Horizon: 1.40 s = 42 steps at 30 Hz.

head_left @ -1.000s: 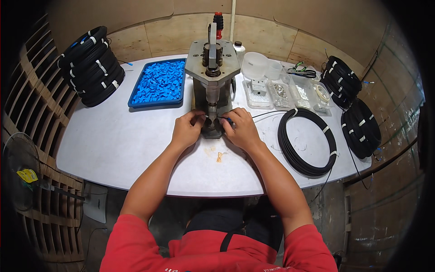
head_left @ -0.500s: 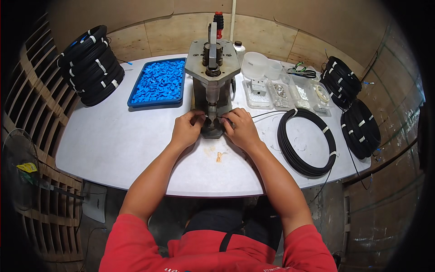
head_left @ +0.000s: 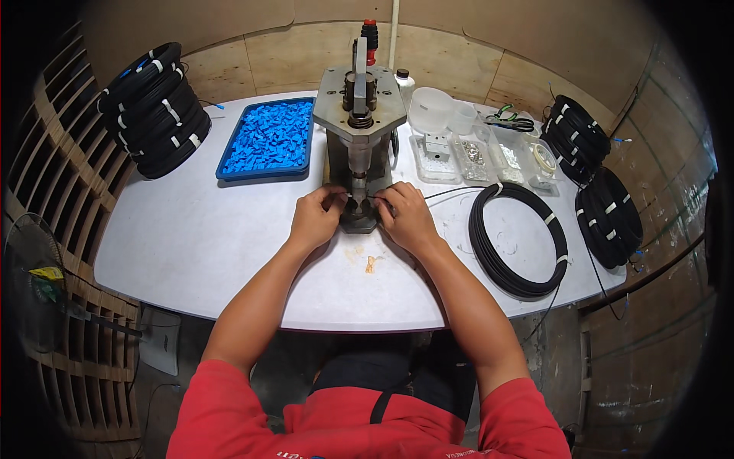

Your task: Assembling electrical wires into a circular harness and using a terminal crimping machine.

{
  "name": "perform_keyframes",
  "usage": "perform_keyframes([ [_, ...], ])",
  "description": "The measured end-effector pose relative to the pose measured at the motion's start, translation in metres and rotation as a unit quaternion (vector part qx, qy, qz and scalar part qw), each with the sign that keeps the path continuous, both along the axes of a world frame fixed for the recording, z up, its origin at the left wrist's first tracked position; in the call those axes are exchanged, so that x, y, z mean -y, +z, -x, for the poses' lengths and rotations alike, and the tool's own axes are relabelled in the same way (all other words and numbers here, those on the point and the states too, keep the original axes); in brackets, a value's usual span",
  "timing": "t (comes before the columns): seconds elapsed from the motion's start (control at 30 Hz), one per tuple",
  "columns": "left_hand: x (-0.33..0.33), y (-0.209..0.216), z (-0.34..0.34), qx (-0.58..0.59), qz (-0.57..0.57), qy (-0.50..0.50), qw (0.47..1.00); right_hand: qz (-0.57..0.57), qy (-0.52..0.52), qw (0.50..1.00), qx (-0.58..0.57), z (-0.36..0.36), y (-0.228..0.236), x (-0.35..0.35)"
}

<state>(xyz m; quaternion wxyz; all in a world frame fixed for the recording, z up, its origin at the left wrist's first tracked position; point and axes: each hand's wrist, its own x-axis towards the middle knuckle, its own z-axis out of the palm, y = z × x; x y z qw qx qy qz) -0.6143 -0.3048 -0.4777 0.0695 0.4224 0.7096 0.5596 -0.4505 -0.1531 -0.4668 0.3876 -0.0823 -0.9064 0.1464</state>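
Observation:
A metal bench press (head_left: 359, 122) stands at the middle of the table, its ram directly above the small die at its base. My left hand (head_left: 316, 215) is closed in a pinch at the left side of the die. What its fingertips hold is too small to make out. On the die's other side, my right hand (head_left: 405, 215) pinches a black cable (head_left: 451, 190). That cable runs from behind the hand to a black cable coil (head_left: 477, 229) lying flat at the right, bound with white ties.
A blue tray (head_left: 264, 178) of small blue pieces lies left of the press. Stacked cable coils (head_left: 157, 115) stand at the far left, more coils (head_left: 608, 218) at the right edge. Clear plastic boxes (head_left: 436, 170) with small parts, tubs (head_left: 430, 111) and pliers (head_left: 511, 122) sit at the back right.

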Motion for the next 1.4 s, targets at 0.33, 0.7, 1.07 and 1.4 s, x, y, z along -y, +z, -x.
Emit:
perform_keyframes([
  [0.33,-0.0012,0.0004,-0.0007,0.007,0.003,0.000,1.000,0.005,-0.008,1.000,-0.007,-0.0015,-0.0008,0.0004],
  [0.7,0.0006,0.0014,-0.0022,0.011,-0.002,-0.004,1.000,0.019,-0.006,1.000,-0.011,-0.0012,0.0015,0.0024],
  [1.07,-0.0015,-0.0023,0.0001,0.012,-0.011,-0.008,1.000,0.014,-0.001,1.000,-0.008,-0.0013,0.0028,0.0009],
  [1.4,-0.0010,-0.0042,0.0018,0.010,-0.013,-0.005,1.000,0.022,-0.007,1.000,-0.003,-0.0013,0.0037,0.0022],
])
